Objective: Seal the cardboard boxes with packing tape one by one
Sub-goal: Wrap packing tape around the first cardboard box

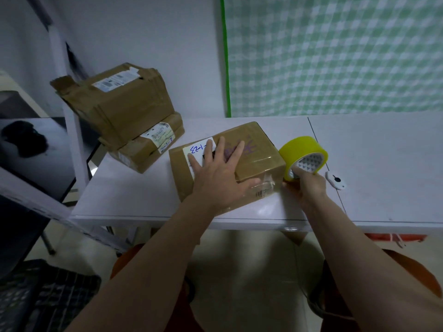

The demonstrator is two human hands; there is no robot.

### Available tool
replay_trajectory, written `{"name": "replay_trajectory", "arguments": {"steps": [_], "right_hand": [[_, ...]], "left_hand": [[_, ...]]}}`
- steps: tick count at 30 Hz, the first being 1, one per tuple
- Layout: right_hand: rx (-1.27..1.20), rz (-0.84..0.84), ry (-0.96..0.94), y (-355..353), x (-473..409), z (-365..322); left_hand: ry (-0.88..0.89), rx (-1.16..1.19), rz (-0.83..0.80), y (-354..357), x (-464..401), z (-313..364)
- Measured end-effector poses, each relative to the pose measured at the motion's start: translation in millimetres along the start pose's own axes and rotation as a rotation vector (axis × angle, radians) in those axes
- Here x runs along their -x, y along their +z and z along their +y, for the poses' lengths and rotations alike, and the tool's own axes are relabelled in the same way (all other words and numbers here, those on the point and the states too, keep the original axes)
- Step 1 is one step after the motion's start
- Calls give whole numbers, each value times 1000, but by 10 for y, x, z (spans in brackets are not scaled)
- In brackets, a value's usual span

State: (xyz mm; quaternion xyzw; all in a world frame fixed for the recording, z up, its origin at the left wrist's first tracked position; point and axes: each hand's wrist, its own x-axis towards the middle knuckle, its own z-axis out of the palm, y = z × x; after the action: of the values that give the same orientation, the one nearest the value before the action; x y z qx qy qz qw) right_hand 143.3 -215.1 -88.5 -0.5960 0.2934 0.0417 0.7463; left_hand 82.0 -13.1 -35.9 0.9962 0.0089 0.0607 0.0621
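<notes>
Head view: box (251,149) label (200,149) reads, perhaps, "1-23" under left hand (219,173).

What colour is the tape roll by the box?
Yellow tape roll, gripped by the right hand; head view.

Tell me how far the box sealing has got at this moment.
Done: cannot tell; the two stacked boxes at the back left carry old tape and labels, nothing plainly fresh. In hand: the left hand presses flat on the front box, while the right hand holds the yellow tape roll at that box's right end. Left: running tape over this box, perhaps the others too.
</notes>
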Motion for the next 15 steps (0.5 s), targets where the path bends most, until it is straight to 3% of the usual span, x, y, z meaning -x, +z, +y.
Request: {"name": "replay_trajectory", "arguments": {"steps": [7,11,15], "right_hand": [[-292,-290,134,261,346,58],[-237,-244,-43,342,567,-242],[-56,-170,-400,405,860,-778]], "left_hand": [[-34,112,76,-83,107,-108],[-104,247,84,-262,146,-136],[-54,421,187,-519,127,75]]}}
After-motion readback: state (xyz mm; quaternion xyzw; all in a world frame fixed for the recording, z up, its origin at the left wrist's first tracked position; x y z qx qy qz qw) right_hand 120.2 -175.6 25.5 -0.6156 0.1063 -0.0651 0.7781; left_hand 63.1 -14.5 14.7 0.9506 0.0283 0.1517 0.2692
